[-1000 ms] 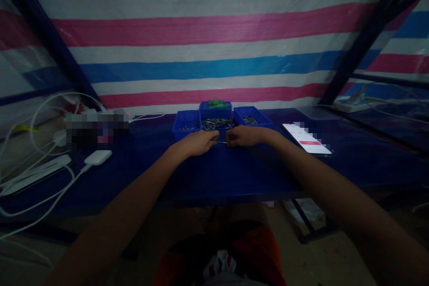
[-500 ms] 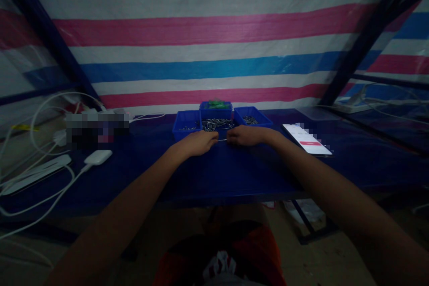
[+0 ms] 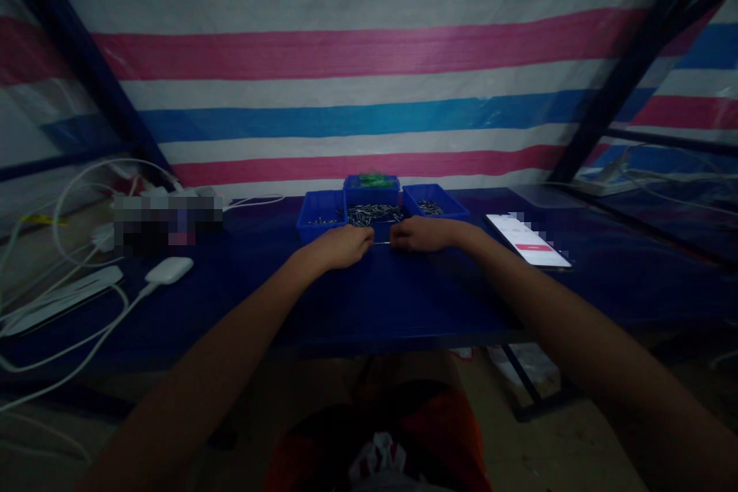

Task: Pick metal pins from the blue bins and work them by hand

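Note:
My left hand (image 3: 347,244) and my right hand (image 3: 418,234) face each other over the blue table, just in front of the bins. Both are closed, and a thin shiny metal rod (image 3: 381,243) spans the gap between their fingertips. Its ends are hidden in my fingers, so its exact kind does not show. Beyond the hands, a blue middle bin holds many small metal pieces (image 3: 374,213) like screws or pins. The left blue bin (image 3: 314,204) has a few small metal parts, and the right blue bin (image 3: 447,194) has a small heap.
A back bin holds green pieces (image 3: 374,180). To the right lies a lit phone (image 3: 530,241). White cables, a white charger (image 3: 169,270) and a flat white power strip (image 3: 63,300) lie at the left. Striped sheeting (image 3: 369,54) hangs behind the blue table (image 3: 380,307).
Almost nothing differs. Both hands stay in place with the thin metal rod between them; the left fingertips have shifted very slightly.

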Demonstrator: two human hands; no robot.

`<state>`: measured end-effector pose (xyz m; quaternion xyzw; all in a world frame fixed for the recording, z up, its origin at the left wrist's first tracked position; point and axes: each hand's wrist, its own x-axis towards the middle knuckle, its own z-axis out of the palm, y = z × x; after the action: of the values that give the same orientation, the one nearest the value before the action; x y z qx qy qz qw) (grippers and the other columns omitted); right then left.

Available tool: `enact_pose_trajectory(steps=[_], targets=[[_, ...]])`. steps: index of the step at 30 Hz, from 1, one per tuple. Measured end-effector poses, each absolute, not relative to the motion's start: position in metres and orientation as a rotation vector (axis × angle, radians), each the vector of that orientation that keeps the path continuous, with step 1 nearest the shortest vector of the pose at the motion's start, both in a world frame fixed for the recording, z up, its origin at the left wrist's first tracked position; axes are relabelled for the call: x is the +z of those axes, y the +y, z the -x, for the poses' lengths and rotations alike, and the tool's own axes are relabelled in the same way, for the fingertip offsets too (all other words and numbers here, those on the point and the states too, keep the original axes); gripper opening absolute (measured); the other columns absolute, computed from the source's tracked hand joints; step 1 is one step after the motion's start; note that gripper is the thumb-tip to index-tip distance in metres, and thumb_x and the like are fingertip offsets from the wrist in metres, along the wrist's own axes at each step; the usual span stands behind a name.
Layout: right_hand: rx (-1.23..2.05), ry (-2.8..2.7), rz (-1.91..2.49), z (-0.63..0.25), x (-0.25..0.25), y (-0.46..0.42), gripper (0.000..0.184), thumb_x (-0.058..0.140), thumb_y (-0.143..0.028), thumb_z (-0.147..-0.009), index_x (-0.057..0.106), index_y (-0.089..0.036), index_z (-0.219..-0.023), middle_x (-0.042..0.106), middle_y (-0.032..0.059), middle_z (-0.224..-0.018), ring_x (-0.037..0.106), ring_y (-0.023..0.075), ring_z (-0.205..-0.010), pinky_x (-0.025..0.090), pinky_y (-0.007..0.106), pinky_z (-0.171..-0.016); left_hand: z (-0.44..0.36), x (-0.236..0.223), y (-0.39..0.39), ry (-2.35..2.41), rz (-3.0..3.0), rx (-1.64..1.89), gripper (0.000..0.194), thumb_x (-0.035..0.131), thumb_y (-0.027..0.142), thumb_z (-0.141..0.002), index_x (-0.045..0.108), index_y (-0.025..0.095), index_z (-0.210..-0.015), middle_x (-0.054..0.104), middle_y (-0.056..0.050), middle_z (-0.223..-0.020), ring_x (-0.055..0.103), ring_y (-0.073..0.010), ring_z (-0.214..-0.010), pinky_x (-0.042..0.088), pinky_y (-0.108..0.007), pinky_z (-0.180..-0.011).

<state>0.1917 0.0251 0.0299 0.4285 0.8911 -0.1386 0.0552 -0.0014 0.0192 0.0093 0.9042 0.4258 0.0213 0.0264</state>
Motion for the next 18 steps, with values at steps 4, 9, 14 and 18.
enact_pose_trajectory(steps=[4,9,14,18], targets=[[-0.383,2.713,-1.287,-0.1917,0.0296,0.0254,0.013,0.049,-0.024,-0.079,0.057,-0.015,-0.084,0.060,0.0025,-0.076,0.052,0.0115,-0.064,0.034,0.021,-0.056,0.0011,0.0110,0.0180,1.302,-2.753,0.056,0.019,0.038,0.029,-0.084,0.053,0.020,-0.091,0.060,-0.003,-0.075,0.054,-0.0154,-0.064,0.033,-0.025,-0.053],[-0.396,2.729,-1.284,-0.1913,0.0281,0.0268,0.011,0.052,-0.024,-0.076,0.056,-0.016,-0.082,0.059,0.0017,-0.073,0.051,0.0115,-0.063,0.034,0.021,-0.056,-0.0006,0.0145,0.0151,1.301,-2.716,0.051,0.016,0.041,0.026,-0.081,0.053,0.020,-0.089,0.059,-0.002,-0.075,0.052,-0.0141,-0.063,0.032,-0.023,-0.052],[-0.419,2.746,-1.285,-0.1918,0.0272,0.0276,0.008,0.053,-0.023,-0.076,0.055,-0.016,-0.081,0.058,0.0013,-0.072,0.050,0.0109,-0.062,0.034,0.021,-0.055,-0.0002,0.0140,0.0147,1.318,-2.691,0.032,0.015,0.042,0.027,-0.081,0.052,0.020,-0.091,0.059,-0.002,-0.074,0.052,-0.0145,-0.062,0.032,-0.024,-0.052],[-0.420,2.771,-1.255,-0.1921,0.0280,0.0273,0.011,0.053,-0.026,-0.077,0.056,-0.016,-0.080,0.059,0.0015,-0.072,0.051,0.0115,-0.062,0.034,0.022,-0.055,0.0007,0.0133,0.0148,1.302,-2.716,0.059,0.015,0.042,0.029,-0.082,0.051,0.020,-0.091,0.058,-0.003,-0.074,0.052,-0.0148,-0.062,0.031,-0.024,-0.051]])
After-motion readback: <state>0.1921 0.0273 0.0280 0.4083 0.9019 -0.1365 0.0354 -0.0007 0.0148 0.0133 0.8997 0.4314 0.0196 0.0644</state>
